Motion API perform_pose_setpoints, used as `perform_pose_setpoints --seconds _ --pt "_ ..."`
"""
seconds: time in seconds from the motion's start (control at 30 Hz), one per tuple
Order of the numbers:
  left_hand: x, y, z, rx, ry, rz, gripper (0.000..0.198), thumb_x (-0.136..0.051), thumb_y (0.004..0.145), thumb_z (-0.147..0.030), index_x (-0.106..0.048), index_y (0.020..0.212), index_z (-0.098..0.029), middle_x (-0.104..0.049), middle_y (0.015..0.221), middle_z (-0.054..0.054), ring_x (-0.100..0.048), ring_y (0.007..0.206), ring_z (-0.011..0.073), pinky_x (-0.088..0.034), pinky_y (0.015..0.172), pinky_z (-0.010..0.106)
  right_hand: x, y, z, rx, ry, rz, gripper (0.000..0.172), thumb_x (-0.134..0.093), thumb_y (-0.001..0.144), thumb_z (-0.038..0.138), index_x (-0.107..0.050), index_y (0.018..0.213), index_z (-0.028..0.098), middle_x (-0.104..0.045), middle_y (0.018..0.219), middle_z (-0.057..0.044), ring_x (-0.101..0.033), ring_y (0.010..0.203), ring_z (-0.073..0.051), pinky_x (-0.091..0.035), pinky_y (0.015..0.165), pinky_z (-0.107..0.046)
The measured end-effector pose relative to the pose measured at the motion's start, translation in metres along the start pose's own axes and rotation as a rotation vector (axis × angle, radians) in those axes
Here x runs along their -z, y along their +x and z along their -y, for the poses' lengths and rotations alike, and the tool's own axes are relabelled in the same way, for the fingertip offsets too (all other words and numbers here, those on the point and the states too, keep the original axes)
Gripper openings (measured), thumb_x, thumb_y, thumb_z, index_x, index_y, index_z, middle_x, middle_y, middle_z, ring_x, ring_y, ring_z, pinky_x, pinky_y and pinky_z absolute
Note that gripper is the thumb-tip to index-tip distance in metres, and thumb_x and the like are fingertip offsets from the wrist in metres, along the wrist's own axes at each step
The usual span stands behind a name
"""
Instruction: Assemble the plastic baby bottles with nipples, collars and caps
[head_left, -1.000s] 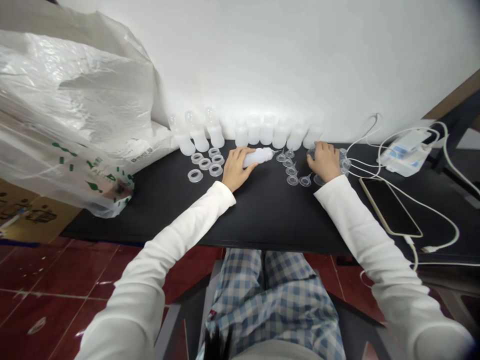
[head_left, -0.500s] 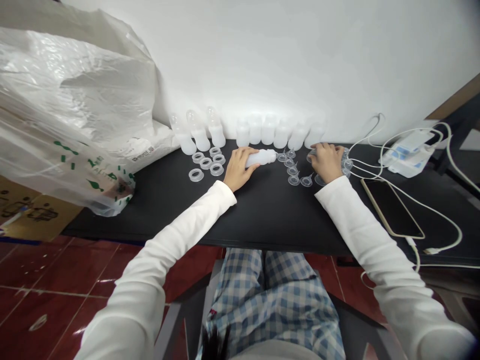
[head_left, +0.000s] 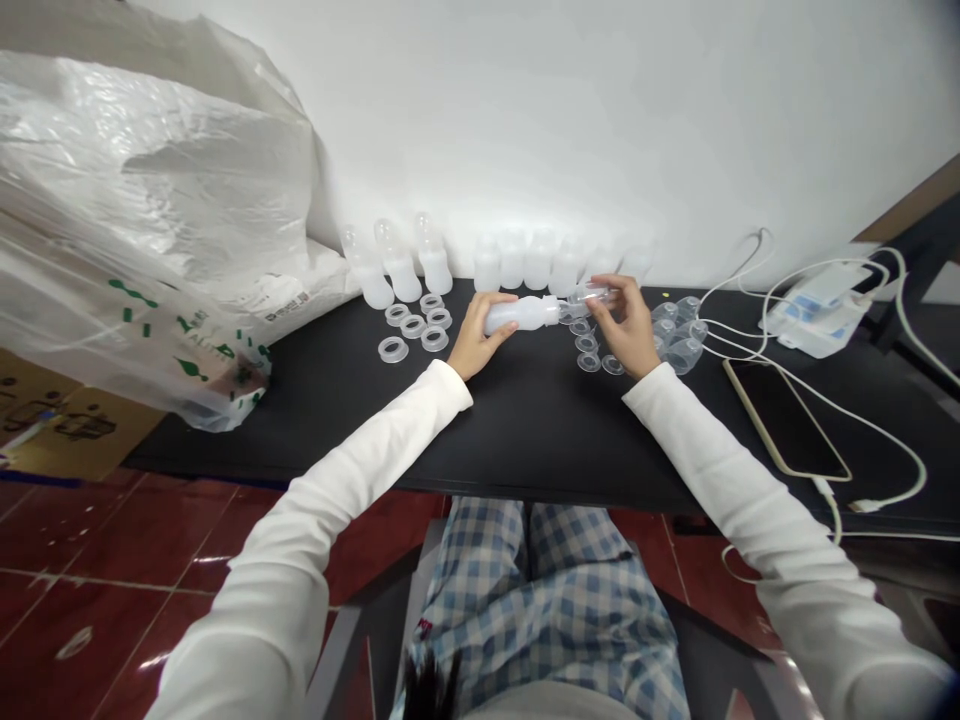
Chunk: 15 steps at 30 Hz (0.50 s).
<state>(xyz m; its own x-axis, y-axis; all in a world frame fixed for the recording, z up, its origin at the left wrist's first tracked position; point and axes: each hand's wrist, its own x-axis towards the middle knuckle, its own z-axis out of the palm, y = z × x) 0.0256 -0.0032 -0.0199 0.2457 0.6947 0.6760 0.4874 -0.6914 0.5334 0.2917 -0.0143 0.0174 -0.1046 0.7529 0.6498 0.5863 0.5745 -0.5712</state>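
My left hand (head_left: pixel 478 332) is closed around a translucent white baby bottle (head_left: pixel 523 314), tilted so that its neck points right. In my right hand (head_left: pixel 626 325) is a clear bottle cap (head_left: pixel 594 294), its open end facing the bottle's neck. A nipple tip seems to reach towards the cap, though the overlap is hard to make out. Below the cap lie several clear nipples (head_left: pixel 588 362), partly covered by my right hand. Several clear caps (head_left: pixel 682 350) stand to the right of that hand. White collar rings (head_left: pixel 393 349) lie left of my left hand.
Three capped bottles (head_left: pixel 434 268) stand by the wall at left, and a row of uncapped bottles (head_left: pixel 537 262) stands behind my hands. A phone (head_left: pixel 786 417), white cables and a white charger box (head_left: pixel 817 307) occupy the right side. Large plastic bags (head_left: pixel 172 190) crowd the left.
My right hand has moved left from the group of caps, bringing one clear cap up to the bottle's neck. My left hand keeps its hold on the bottle, nearly in place.
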Motion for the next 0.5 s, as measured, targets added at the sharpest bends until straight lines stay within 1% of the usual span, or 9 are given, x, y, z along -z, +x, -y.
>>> perform_pose_setpoints --seconds 0.13,0.2,0.3,0.37,0.4,0.43,0.47,0.5 --pt "0.001 0.0 -0.003 0.0 -0.038 0.008 0.052 -0.046 0.098 -0.067 -0.057 0.128 -0.025 -0.063 0.125 0.011 -0.062 0.12 0.0257 -0.05 0.106 0.044 -0.001 -0.002 0.003 0.002 0.12 0.102 0.056 -0.056 0.093 0.071 -0.063 0.124 0.025 -0.069 0.124 -0.011 -0.07 0.1 -0.026 -0.06 0.091 -0.045" --pt "0.002 0.0 -0.005 -0.012 -0.057 0.01 0.051 -0.046 0.099 -0.066 -0.058 0.126 -0.025 -0.065 0.124 0.011 -0.062 0.119 0.0256 -0.05 0.105 0.044 -0.001 -0.003 0.005 0.001 0.163 0.128 0.053 -0.061 0.091 0.068 -0.065 0.121 0.024 -0.07 0.122 -0.01 -0.07 0.099 -0.026 -0.06 0.092 -0.046" --pt "0.003 0.001 -0.006 -0.008 -0.078 0.022 0.054 -0.046 0.097 -0.069 -0.06 0.123 -0.024 -0.066 0.122 0.011 -0.064 0.117 0.0255 -0.051 0.105 0.044 -0.002 -0.004 0.007 -0.012 0.204 0.16 0.051 -0.068 0.087 0.066 -0.066 0.117 0.025 -0.072 0.12 -0.009 -0.071 0.102 -0.026 -0.059 0.096 -0.047" --pt "0.004 0.001 -0.007 0.017 -0.101 0.026 0.058 -0.044 0.097 -0.072 -0.062 0.12 -0.023 -0.068 0.121 0.011 -0.064 0.116 0.0252 -0.052 0.104 0.044 -0.003 -0.005 0.007 -0.017 0.256 0.18 0.052 -0.072 0.084 0.066 -0.066 0.115 0.025 -0.072 0.121 -0.009 -0.071 0.108 -0.027 -0.058 0.099 -0.048" --pt "0.004 0.001 -0.007 0.042 -0.126 0.026 0.058 -0.043 0.096 -0.073 -0.063 0.118 -0.022 -0.069 0.119 0.011 -0.066 0.113 0.0247 -0.054 0.1 0.042 -0.004 -0.005 0.008 -0.012 0.289 0.189 0.051 -0.074 0.082 0.066 -0.066 0.113 0.025 -0.071 0.122 -0.009 -0.07 0.113 -0.028 -0.058 0.101 -0.048" --pt "0.004 0.001 -0.008 0.081 -0.164 0.026 0.058 -0.043 0.096 -0.073 -0.063 0.115 -0.022 -0.07 0.115 0.01 -0.068 0.105 0.0235 -0.057 0.092 0.04 -0.005 -0.006 0.009 -0.001 0.324 0.196 0.05 -0.076 0.081 0.064 -0.066 0.11 0.025 -0.071 0.123 -0.01 -0.069 0.117 -0.029 -0.057 0.103 -0.049" --pt "0.004 0.001 -0.008 0.134 -0.215 0.027 0.057 -0.044 0.096 -0.073 -0.064 0.111 -0.022 -0.071 0.109 0.009 -0.069 0.094 0.0217 -0.058 0.081 0.037 -0.006 -0.007 0.01 0.011 0.356 0.205 0.048 -0.078 0.081 0.063 -0.066 0.108 0.025 -0.071 0.124 -0.01 -0.068 0.12 -0.029 -0.056 0.106 -0.05" --pt "0.005 0.002 -0.009 0.196 -0.277 0.031 0.055 -0.047 0.095 -0.072 -0.064 0.106 -0.021 -0.071 0.101 0.007 -0.069 0.081 0.0191 -0.057 0.067 0.033 -0.007 -0.008 0.012 0.023 0.382 0.215 0.045 -0.079 0.081 0.061 -0.066 0.106 0.025 -0.071 0.125 -0.01 -0.067 0.122 -0.029 -0.055 0.107 -0.05"
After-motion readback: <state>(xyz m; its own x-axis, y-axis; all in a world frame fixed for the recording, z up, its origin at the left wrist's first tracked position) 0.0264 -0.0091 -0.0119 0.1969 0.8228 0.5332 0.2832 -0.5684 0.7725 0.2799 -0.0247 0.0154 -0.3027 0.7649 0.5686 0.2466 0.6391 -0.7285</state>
